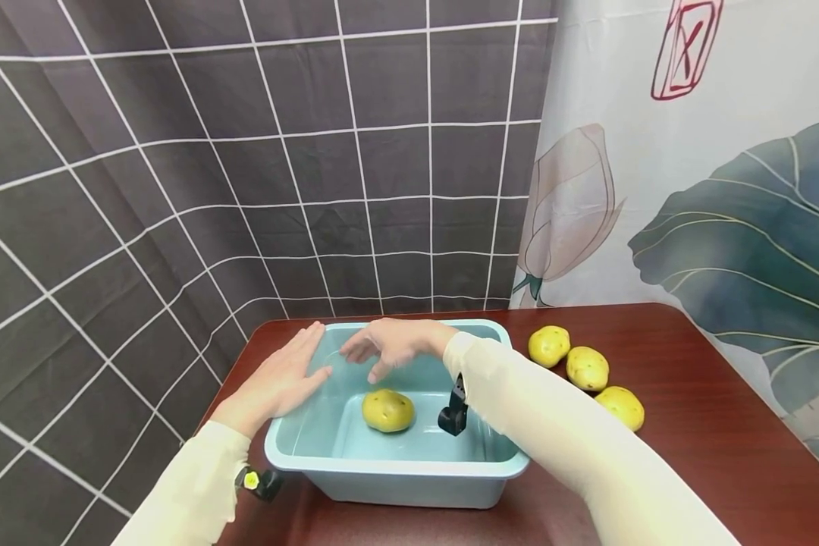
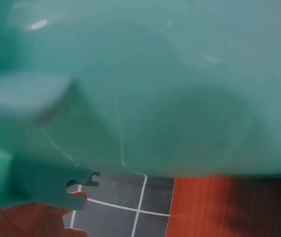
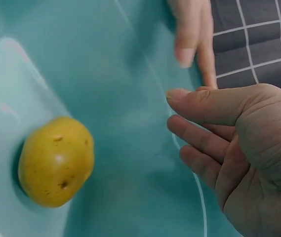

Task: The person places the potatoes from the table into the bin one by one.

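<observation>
A light blue plastic basin (image 1: 416,468) stands on the table, with one yellow potato (image 1: 387,411) on its floor. My left hand (image 1: 283,379) lies along the basin's left rim, its fingers straight and the thumb reaching over the inside. Above the basin's back part is my right hand (image 1: 399,343), its fingers loosely bent and holding nothing. In the right wrist view, the potato (image 3: 56,162) lies apart from the right hand (image 3: 239,143), and the left hand (image 3: 194,34) shows near the rim. The basin wall (image 2: 155,98) fills most of the left wrist view.
Three more yellow potatoes, a far one (image 1: 549,346), a middle one (image 1: 587,368) and a near one (image 1: 621,407), lie right of the basin on the reddish-brown table (image 1: 710,425). A dark gridded curtain (image 1: 382,167) hangs behind and to the left.
</observation>
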The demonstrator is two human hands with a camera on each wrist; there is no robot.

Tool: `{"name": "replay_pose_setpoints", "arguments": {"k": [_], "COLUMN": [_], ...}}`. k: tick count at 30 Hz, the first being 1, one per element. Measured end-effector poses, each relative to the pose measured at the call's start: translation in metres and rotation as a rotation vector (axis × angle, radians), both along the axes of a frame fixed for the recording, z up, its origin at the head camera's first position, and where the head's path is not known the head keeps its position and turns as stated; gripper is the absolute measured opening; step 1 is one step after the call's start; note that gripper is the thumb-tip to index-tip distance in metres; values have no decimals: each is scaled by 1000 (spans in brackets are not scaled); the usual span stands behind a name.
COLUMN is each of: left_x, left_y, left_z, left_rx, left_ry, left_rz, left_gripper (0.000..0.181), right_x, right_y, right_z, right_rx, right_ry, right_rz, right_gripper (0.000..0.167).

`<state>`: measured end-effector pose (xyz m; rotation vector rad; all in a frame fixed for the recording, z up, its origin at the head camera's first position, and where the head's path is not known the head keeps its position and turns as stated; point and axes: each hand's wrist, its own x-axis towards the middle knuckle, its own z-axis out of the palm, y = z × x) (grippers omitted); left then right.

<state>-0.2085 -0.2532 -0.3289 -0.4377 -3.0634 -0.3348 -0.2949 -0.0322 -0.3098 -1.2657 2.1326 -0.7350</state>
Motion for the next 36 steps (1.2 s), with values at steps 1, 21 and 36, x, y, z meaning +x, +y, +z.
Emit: {"name": "replay_pose_setpoints", "arguments": {"k": [1, 21, 36], "left_x": [0, 3, 3], "left_y": [0, 3, 3], "left_z": [1, 4, 2], "left_rx": [-3, -9, -32], "left_ry": [-3, -9, -19], "left_rz": [2, 20, 58], "left_gripper": [75, 80, 84], "right_x": [-1, 6, -11], "right_y": [1, 65, 169], "right_z": [2, 77, 73], "right_rx": [-8, -228, -364], "right_ry": [2, 74, 156], "right_rz": [3, -60, -290], "right_gripper": [65, 58, 53]}}
